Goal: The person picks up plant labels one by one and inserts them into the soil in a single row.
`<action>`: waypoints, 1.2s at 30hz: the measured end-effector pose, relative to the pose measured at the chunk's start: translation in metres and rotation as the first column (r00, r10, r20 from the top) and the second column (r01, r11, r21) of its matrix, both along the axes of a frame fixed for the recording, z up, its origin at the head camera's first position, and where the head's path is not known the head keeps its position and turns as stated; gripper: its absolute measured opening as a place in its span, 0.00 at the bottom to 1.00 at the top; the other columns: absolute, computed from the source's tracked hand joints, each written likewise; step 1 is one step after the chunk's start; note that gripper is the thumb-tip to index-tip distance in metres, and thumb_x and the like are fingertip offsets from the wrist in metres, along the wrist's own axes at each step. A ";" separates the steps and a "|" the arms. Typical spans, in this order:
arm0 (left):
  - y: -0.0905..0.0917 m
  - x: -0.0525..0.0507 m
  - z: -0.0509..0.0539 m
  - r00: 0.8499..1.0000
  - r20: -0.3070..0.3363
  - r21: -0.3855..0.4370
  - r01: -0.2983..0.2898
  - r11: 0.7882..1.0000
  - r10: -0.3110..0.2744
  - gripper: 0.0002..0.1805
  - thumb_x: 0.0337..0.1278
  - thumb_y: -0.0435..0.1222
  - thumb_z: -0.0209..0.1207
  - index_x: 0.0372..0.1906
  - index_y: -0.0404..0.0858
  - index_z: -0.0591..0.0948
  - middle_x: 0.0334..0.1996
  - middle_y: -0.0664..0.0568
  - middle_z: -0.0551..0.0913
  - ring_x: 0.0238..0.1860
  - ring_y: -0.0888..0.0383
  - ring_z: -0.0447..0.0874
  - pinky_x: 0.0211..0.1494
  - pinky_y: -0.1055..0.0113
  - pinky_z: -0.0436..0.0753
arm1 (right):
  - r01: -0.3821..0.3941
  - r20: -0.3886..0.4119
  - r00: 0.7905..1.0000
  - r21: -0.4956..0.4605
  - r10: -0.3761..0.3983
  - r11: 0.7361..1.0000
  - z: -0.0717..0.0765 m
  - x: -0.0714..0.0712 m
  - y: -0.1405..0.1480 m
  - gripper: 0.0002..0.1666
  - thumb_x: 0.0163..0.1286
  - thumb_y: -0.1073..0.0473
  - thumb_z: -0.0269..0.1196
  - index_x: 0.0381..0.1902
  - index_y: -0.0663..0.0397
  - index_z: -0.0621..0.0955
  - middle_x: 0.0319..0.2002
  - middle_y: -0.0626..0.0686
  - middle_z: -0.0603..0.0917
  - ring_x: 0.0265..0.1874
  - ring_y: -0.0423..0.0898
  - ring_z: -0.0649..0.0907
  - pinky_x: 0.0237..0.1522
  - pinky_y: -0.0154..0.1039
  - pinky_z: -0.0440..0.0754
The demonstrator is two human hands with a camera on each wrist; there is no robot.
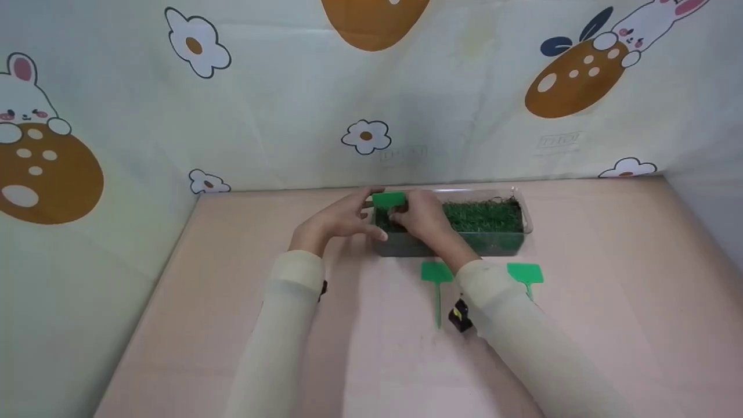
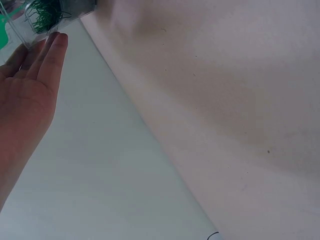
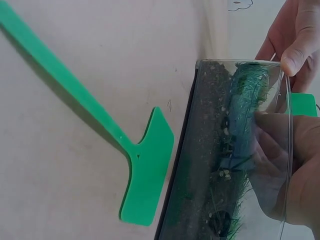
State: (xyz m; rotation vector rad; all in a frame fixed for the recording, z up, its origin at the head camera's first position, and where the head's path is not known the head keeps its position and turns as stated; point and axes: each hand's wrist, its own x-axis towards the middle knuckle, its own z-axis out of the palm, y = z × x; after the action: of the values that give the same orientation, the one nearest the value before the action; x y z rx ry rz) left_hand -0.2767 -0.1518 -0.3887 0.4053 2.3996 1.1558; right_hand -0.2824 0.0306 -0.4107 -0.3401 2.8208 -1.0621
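Note:
A clear plastic planter box holds dark soil and a strip of green grass. My right hand reaches over the front wall into its left part, fingers low at the grass, pinching a green plant label whose stem is hidden. Through the clear wall, the right wrist view shows the fingers down inside the box. At the box's left end is my left hand, its thumb by the front corner. The left wrist view shows its straight fingers against the end wall.
Two more green plant labels lie on the pale pink table in front of the box: one label with its stem toward me, another label partly covered by the right sleeve. A printed backdrop rises behind the table.

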 end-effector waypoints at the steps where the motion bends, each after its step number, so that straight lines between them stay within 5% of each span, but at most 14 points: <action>1: 0.000 0.000 0.000 1.000 -0.001 0.004 0.001 1.000 -0.001 0.54 0.50 0.36 0.73 0.79 0.45 0.53 0.79 0.52 0.55 0.79 0.48 0.57 0.79 0.54 0.65 | 0.002 0.003 1.000 0.007 -0.002 1.000 0.000 0.000 0.000 0.13 0.70 0.59 0.65 0.51 0.56 0.82 0.41 0.56 0.85 0.36 0.48 0.80 0.50 0.47 0.84; 7: 0.000 0.000 -0.001 1.000 -0.017 0.029 0.001 1.000 0.000 0.55 0.49 0.34 0.74 0.79 0.50 0.53 0.80 0.52 0.53 0.79 0.47 0.57 0.79 0.54 0.64 | -0.002 0.010 1.000 0.029 0.001 1.000 0.000 -0.001 0.000 0.14 0.69 0.59 0.65 0.51 0.56 0.82 0.44 0.56 0.85 0.39 0.48 0.80 0.51 0.48 0.84; 17: 0.000 0.000 -0.002 1.000 -0.019 0.031 0.008 0.999 -0.007 0.58 0.47 0.35 0.74 0.79 0.55 0.51 0.81 0.53 0.51 0.79 0.46 0.55 0.79 0.52 0.64 | -0.037 -0.052 0.998 -0.053 0.034 0.998 0.001 -0.003 0.010 0.07 0.67 0.59 0.67 0.35 0.57 0.81 0.40 0.58 0.86 0.41 0.52 0.86 0.44 0.48 0.86; 26: -0.002 0.001 -0.002 1.000 -0.020 0.024 0.007 1.000 -0.006 0.54 0.48 0.37 0.74 0.77 0.53 0.54 0.80 0.56 0.53 0.79 0.47 0.56 0.79 0.52 0.64 | -0.024 -0.015 1.000 -0.085 0.022 0.996 0.007 -0.003 0.016 0.08 0.68 0.61 0.67 0.42 0.59 0.83 0.44 0.59 0.87 0.44 0.52 0.86 0.49 0.48 0.86; 36: -0.001 0.000 -0.001 1.000 -0.008 -0.011 -0.005 1.000 0.005 0.51 0.48 0.38 0.75 0.75 0.51 0.58 0.79 0.55 0.55 0.79 0.48 0.56 0.79 0.52 0.65 | -0.010 -0.025 1.000 -0.082 0.008 0.997 0.010 -0.003 0.026 0.05 0.67 0.61 0.67 0.40 0.56 0.85 0.40 0.57 0.88 0.40 0.50 0.86 0.47 0.46 0.86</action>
State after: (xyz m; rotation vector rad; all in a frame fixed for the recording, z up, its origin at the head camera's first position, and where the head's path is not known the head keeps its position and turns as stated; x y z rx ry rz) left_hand -0.2766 -0.1533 -0.3902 0.4018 2.4143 1.1446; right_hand -0.2853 0.0564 -0.4012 -0.3760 2.7991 -1.1826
